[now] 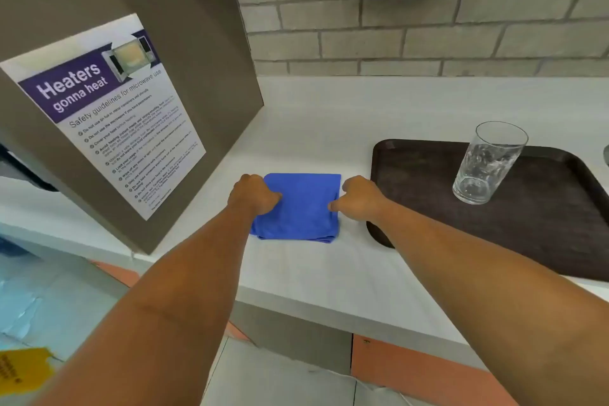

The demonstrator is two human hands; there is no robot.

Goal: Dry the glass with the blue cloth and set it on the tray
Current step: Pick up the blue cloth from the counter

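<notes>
Glass [487, 163] stands upright on the tray [543, 227], approx 2 o'clock from me. My left hand [255, 196] and right hand [361, 198], both curled, pinch the folded blue cloth [303, 204] flat on the bench [329, 115], prob to square it.

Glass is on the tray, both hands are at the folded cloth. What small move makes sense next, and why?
Probably lift both hands away. The glass stands upright on the tray, and the blue cloth lies folded on the counter, with the left hand and right hand curled at its side edges, so little seems left.
</notes>
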